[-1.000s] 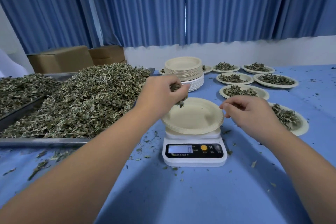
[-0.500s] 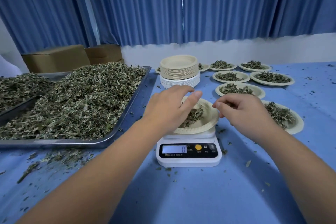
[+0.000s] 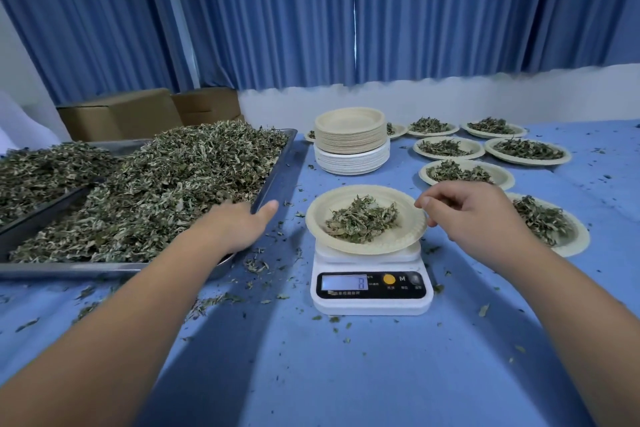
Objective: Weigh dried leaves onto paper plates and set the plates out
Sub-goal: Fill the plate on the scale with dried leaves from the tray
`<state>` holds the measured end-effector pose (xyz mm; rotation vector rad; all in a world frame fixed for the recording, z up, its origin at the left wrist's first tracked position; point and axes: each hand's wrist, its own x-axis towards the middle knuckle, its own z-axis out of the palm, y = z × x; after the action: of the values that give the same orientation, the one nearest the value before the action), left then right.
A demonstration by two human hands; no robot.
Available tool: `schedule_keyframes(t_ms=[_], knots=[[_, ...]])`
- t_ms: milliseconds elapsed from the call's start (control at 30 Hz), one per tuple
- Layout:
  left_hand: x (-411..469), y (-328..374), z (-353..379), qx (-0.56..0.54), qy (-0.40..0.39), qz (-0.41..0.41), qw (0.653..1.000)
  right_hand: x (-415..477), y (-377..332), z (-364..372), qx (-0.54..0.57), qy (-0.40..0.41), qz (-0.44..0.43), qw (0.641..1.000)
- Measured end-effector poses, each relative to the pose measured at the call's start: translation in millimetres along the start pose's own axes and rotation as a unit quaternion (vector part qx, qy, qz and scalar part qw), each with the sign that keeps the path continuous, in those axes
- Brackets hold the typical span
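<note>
Since half a second ago, the person's left hand [image 3: 239, 224] has left the round cream paper plate [image 3: 318, 218] and swung left to the shallow steel tray [image 3: 273, 166], fingers straight, holding nothing. Its heap of dried green leaves [image 3: 166, 180] lies just beyond, nearest that hand. Between both hands, the plate sits on the white digital kitchen scale [image 3: 370, 302], carrying a small leaf pile. The right hand [image 3: 478, 218], loosely curled and apparently empty, hovers beside the plate's right rim.
</note>
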<state>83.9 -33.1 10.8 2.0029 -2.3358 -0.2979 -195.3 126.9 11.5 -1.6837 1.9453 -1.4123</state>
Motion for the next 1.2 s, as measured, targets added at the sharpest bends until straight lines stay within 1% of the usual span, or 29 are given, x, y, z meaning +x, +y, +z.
schedule_keyframes(t_ms=[67,133,167,233,300,333,367,400,500,533,700,767,867,1067,1200], knots=[[0,-5,0,-0.047,-0.058,-0.001,0.997,0,0,0,0.002,0.000,0.000,1.000],[-2,-6,-4,-0.039,-0.062,0.014,0.997,0,0,0,0.002,0.000,-0.001,1.000],[-4,-6,-6,-0.020,-0.043,0.023,0.999,0,0,0,0.001,0.000,-0.001,1.000],[-9,-6,-9,0.019,0.030,0.037,0.999,0,0,0,-0.002,-0.001,-0.002,1.000],[-22,-4,-12,0.092,0.119,0.033,0.988,1,0,0,-0.005,-0.004,-0.003,1.000],[-28,-4,-12,0.132,0.148,0.027,0.980,1,1,0,-0.005,-0.006,-0.003,1.000],[-31,-3,-12,0.161,0.153,0.017,0.975,0,1,0,-0.003,-0.007,-0.002,1.000],[-34,-3,-11,0.176,0.135,0.005,0.975,0,1,1,-0.001,-0.008,-0.001,1.000],[-39,-4,-3,0.161,0.050,-0.016,0.986,-1,1,1,0.005,-0.009,0.004,1.000],[-40,-4,0,0.155,0.044,-0.013,0.987,-1,1,1,0.006,-0.009,0.005,1.000],[-41,-5,6,0.178,0.119,-0.024,0.976,0,1,1,0.005,-0.007,-0.002,1.000],[-40,-5,8,0.157,0.110,-0.023,0.981,0,2,1,0.003,-0.006,-0.002,1.000],[-41,-4,11,0.113,0.063,-0.010,0.992,0,3,1,0.002,-0.005,-0.003,1.000],[-47,-5,20,0.114,0.148,0.035,0.982,0,2,1,-0.004,-0.006,-0.005,1.000],[-48,-11,22,0.096,0.169,0.047,0.980,0,3,1,-0.008,-0.007,-0.006,1.000]])
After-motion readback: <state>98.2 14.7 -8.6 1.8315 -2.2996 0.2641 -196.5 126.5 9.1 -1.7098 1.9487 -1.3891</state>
